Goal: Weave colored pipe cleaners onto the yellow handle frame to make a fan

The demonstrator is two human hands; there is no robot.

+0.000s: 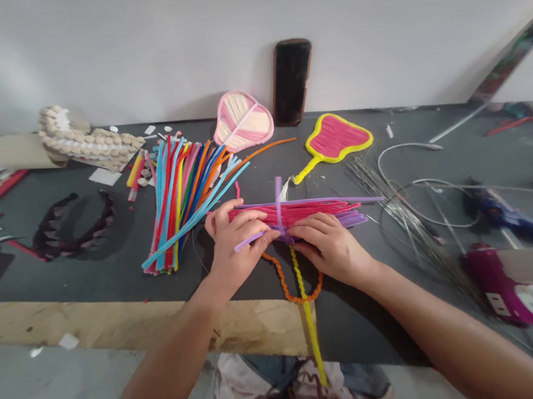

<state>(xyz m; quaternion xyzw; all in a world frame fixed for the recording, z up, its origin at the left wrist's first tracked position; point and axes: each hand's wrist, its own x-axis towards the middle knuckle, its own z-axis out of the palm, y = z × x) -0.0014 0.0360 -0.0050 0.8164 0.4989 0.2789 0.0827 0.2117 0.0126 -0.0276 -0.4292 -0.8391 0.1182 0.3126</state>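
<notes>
Beyond one bundle of straight red-and-purple fuzzy stems [313, 207] at the dial's centre sit two fuzzy heart-like shapes: pink-and-cream [260, 127] at eleven o'clock, yellow-rimmed magenta [339, 137] between one and two. The left hand [235, 242] pinches a purple strip [279, 204] wrapped around the bundle; the right hand [333, 243] is closed on the bundle just beside it. The dark grey table [360, 330] meets a pale wall [132, 54] at twelve.
</notes>
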